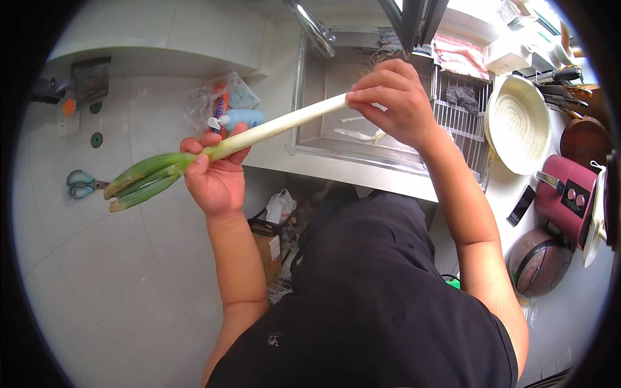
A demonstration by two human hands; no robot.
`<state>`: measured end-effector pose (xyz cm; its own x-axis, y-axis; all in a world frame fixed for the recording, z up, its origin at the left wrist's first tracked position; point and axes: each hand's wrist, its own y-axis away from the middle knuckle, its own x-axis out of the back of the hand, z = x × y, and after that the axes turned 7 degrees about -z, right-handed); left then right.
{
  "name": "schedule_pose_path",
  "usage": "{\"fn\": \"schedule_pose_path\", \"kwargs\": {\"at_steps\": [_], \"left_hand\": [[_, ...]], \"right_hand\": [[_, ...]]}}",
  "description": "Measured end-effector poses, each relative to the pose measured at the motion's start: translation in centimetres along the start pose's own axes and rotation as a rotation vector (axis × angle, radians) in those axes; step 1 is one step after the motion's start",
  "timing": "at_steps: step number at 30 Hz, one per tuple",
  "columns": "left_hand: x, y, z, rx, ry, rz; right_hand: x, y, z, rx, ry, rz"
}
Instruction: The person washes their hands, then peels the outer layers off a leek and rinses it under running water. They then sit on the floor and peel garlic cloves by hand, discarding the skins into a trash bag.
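A long Welsh onion [286, 121] with a white shaft and trimmed green leaves slants across the view above the edge of the sink. My left hand [216, 179] is wrapped around it where the white turns green, and the leaves stick out to the left. At the white end, the fingertips of my right hand [395, 102] pinch the shaft over the sink [320, 131]. Wispy roots [383, 57] show just beyond those fingers; whether they are attached to the onion I cannot tell. Pale peeled strips [359, 135] lie on the sink bottom.
A faucet [313, 29] reaches over the sink. Left of it stand a blue pump bottle [242, 119] and plastic bags. On the right are a metal rack [458, 119], a cream colander [521, 126], a phone [521, 206] and a red appliance [565, 199]. Scissors [82, 184] hang on the left wall.
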<state>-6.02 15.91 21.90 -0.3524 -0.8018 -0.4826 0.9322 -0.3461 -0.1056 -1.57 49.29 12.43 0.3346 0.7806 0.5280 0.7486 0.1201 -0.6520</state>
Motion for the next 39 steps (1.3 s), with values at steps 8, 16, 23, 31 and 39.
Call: {"fn": "schedule_pose_path", "kwargs": {"at_steps": [8, 16, 23, 31, 39], "left_hand": [[-2.0, -0.3, 0.5, -0.043, -0.033, -0.075], [-3.5, -1.0, 0.0, -0.002, -0.146, 0.189], [-3.6, -0.5, -0.7, -0.017, -0.206, 0.173], [-4.8, 0.1, -2.0, -0.020, -0.271, 0.257], [-5.3, 0.4, -3.2, 0.072, -0.207, 0.390]], "right_hand": [[0.9, -1.3, -1.6, -0.088, 0.117, -0.077], [-0.5, -0.7, -0.8, 0.005, 0.107, 0.049], [-0.9, 0.0, -1.2, -0.072, 0.096, -0.057], [-1.7, 0.3, -0.8, -0.061, 0.073, -0.009], [-3.0, 1.7, 0.4, -0.173, -0.025, 0.080]]}}
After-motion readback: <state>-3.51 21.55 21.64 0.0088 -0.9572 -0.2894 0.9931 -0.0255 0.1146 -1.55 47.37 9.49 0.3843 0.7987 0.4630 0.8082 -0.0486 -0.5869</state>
